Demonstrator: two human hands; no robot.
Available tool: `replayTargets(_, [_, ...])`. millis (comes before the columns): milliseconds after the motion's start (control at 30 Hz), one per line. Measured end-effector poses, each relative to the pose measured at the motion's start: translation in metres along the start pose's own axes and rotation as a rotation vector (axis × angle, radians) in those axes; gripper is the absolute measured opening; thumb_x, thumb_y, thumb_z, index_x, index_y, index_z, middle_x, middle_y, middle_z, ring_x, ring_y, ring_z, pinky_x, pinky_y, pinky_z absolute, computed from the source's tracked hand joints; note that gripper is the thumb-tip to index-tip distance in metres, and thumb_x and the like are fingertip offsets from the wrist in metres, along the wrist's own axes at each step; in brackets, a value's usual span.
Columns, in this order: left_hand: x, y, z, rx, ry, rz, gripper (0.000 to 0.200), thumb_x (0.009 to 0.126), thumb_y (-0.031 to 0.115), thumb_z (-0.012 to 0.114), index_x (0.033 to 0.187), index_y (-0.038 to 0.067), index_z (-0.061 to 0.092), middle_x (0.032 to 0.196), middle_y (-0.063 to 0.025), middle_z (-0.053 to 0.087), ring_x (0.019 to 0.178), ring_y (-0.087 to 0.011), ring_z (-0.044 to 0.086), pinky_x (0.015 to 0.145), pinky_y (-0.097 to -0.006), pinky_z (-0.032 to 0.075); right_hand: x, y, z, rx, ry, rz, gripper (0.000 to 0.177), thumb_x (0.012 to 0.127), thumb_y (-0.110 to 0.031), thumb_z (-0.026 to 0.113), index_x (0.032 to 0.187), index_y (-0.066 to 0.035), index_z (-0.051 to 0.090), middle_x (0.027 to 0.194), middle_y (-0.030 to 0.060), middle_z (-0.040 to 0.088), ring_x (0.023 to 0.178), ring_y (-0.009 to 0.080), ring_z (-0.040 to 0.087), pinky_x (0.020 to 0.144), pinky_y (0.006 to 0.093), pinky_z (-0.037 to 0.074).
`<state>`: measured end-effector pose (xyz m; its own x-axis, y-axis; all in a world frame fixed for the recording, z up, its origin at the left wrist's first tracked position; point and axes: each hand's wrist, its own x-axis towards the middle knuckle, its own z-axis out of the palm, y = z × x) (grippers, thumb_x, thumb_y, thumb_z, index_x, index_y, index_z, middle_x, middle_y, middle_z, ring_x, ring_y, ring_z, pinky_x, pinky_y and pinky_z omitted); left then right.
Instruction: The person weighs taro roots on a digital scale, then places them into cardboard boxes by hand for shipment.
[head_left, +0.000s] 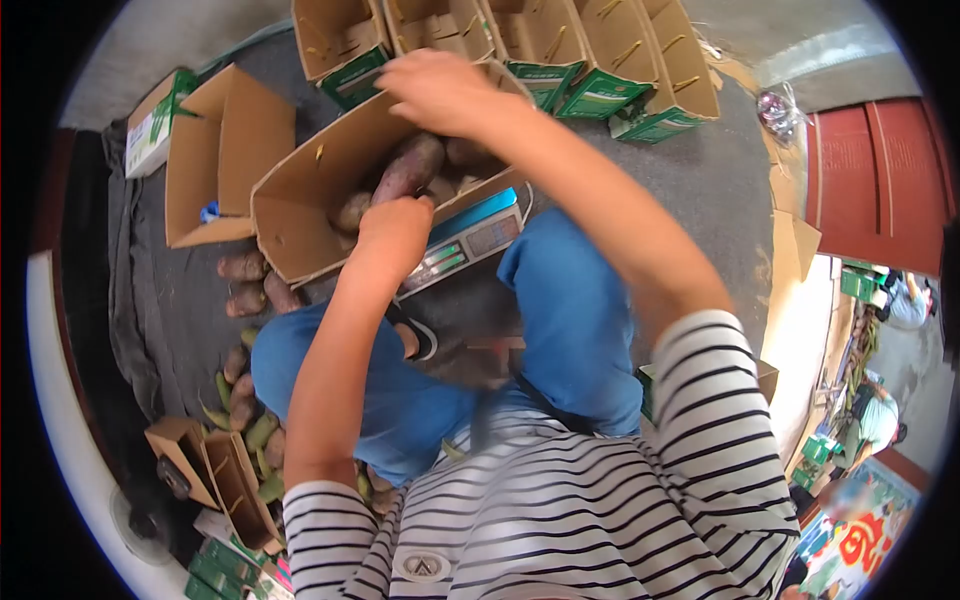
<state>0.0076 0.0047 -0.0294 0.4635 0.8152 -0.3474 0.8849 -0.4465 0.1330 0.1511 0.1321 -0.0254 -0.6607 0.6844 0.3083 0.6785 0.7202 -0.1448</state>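
Note:
A cardboard box [285, 205] stands in front of me, partly over a digital scale [465, 245] with a keypad and green-lit display. Several large reddish-purple sweet potatoes lie inside it. My left hand [395, 235] reaches over the near side, its fingers closed around the lower end of a long sweet potato [410, 165], which slants upward in the box. At the far side, my right hand [440, 92] is over the box edge with its fingers stretched out and nothing visible in them.
Several open boxes with green printed sides [600, 90] line the back. Another open box [235, 150] stands left. Loose sweet potatoes [245, 300] and green vegetables [262, 432] lie on the dark floor cloth [700, 200]. Other people [878, 420] are far right.

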Motion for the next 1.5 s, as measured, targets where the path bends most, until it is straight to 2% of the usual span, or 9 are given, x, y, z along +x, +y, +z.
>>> replayTargets(233, [0.000,0.002,-0.008,0.002,0.004,0.067,0.016,0.084,0.012,0.062,0.095,0.001,0.063,0.083,-0.0199,0.067,0.081,-0.0368,0.066,0.070,-0.0462,0.052,0.054,-0.006,0.044,-0.049,-0.492,0.129,0.023,0.079,-0.021,0.066,0.100,-0.014,0.072,0.103,0.0061,0.070,0.102,0.0226,0.065,0.081,0.0376,0.052])
replayTargets(433, [0.013,0.018,-0.019,-0.001,0.096,0.216,0.012,0.083,0.014,0.063,0.088,0.003,0.063,0.078,-0.0178,0.066,0.078,-0.0345,0.066,0.068,-0.0460,0.050,0.005,0.039,0.020,0.000,-0.330,-0.054,0.022,0.081,-0.025,0.066,0.096,-0.010,0.066,0.094,0.0131,0.067,0.095,0.0336,0.063,0.080,0.0441,0.050])
replayTargets(700, [0.055,0.107,-0.042,0.015,0.321,0.654,0.011,0.077,0.017,0.063,0.079,0.007,0.064,0.075,-0.0113,0.067,0.075,-0.0269,0.064,0.073,-0.0427,0.041,-0.214,0.105,-0.073,-0.056,-0.320,0.478,0.028,0.086,-0.034,0.060,0.094,-0.007,0.064,0.089,0.0152,0.065,0.092,0.0358,0.061,0.076,0.0465,0.049])
replayTargets(867, [0.048,0.170,-0.036,-0.068,0.399,0.911,0.008,0.078,0.017,0.062,0.076,0.009,0.060,0.073,-0.0061,0.058,0.083,-0.0259,0.061,0.084,-0.0378,0.044,-0.405,0.061,-0.127,0.061,-0.229,1.028,0.031,0.087,-0.033,0.062,0.097,-0.004,0.064,0.082,0.0197,0.064,0.081,0.0390,0.061,0.070,0.0442,0.048])
replayTargets(1000, [0.033,0.147,-0.071,-0.332,0.483,0.823,0.013,0.079,0.017,0.068,0.082,0.007,0.060,0.079,-0.0083,0.060,0.083,-0.0285,0.060,0.086,-0.0393,0.044,-0.558,0.015,-0.081,-0.127,-0.071,1.400,0.035,0.086,-0.035,0.062,0.092,-0.001,0.064,0.080,0.0221,0.066,0.079,0.0404,0.063,0.069,0.0476,0.048])
replayTargets(1067, [0.029,0.115,-0.071,-0.325,0.484,0.668,0.017,0.079,0.016,0.069,0.090,0.005,0.062,0.087,-0.0107,0.063,0.087,-0.0305,0.059,0.085,-0.0404,0.044,-0.633,0.013,-0.069,-0.198,-0.171,1.836,0.040,0.084,-0.039,0.061,0.101,-0.004,0.066,0.097,0.0231,0.066,0.094,0.0398,0.062,0.080,0.0458,0.049])
replayTargets(1200, [0.009,0.085,-0.080,-0.302,0.483,0.476,0.020,0.081,0.015,0.068,0.096,0.003,0.062,0.092,-0.0132,0.064,0.091,-0.0333,0.059,0.083,-0.0419,0.044,-0.711,-0.018,-0.088,-0.379,-0.070,2.112,0.041,0.083,-0.039,0.060,0.095,0.000,0.067,0.094,0.0241,0.067,0.094,0.0412,0.064,0.083,0.0455,0.049])
replayTargets(1367, [0.002,0.075,-0.076,-0.229,0.489,0.401,0.019,0.082,0.015,0.068,0.096,0.003,0.062,0.091,-0.0140,0.064,0.089,-0.0336,0.059,0.083,-0.0418,0.044,-0.797,-0.029,-0.105,0.077,0.479,2.567,0.034,0.084,-0.024,0.057,0.096,0.006,0.065,0.099,0.0250,0.066,0.100,0.0380,0.063,0.086,0.0441,0.049])
replayTargets(1500, [0.002,0.070,-0.070,-0.201,0.473,0.413,0.018,0.082,0.014,0.067,0.094,0.002,0.061,0.088,-0.0143,0.063,0.085,-0.0329,0.059,0.080,-0.0418,0.044,-0.714,-0.005,-0.142,-0.725,0.321,2.041,0.031,0.082,-0.011,0.052,0.104,0.005,0.065,0.106,0.0238,0.065,0.103,0.0368,0.061,0.089,0.0430,0.048])
